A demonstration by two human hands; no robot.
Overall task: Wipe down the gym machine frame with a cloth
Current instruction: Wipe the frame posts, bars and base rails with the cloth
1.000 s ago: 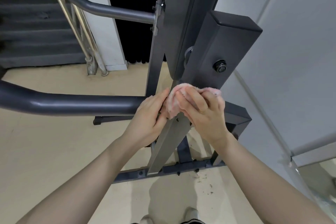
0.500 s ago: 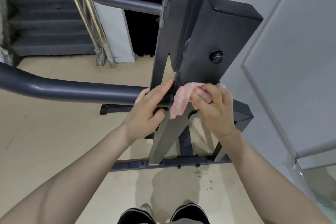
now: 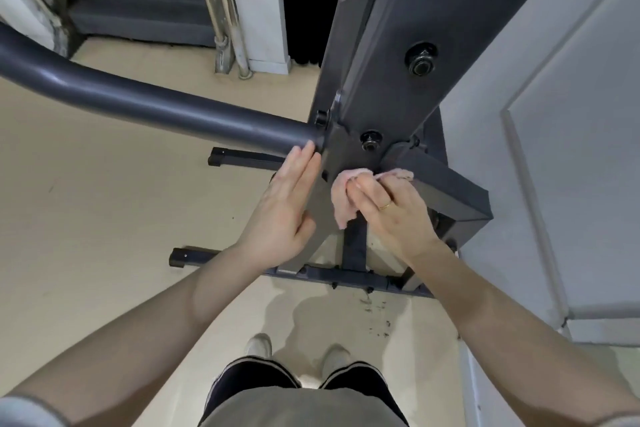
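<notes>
Beige floor (image 3: 104,253), stairs behind. Right hand (image 3: 388,215): fingers curled, pinching a pink cloth (image 3: 341,199) against the dark machine frame (image 3: 408,55) just below its lower bolt (image 3: 370,140). Left hand (image 3: 284,208): fingers straight and together, tips touching the frame where the round bar (image 3: 156,107) joins it.

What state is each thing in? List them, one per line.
Cloth: bunched, pressed against the frame.
Right hand: grips the cloth.
Left hand: fingers straight, flat against the frame.
Frame: upright, bolted together.
Floor: dark crumbs below the frame.
</notes>
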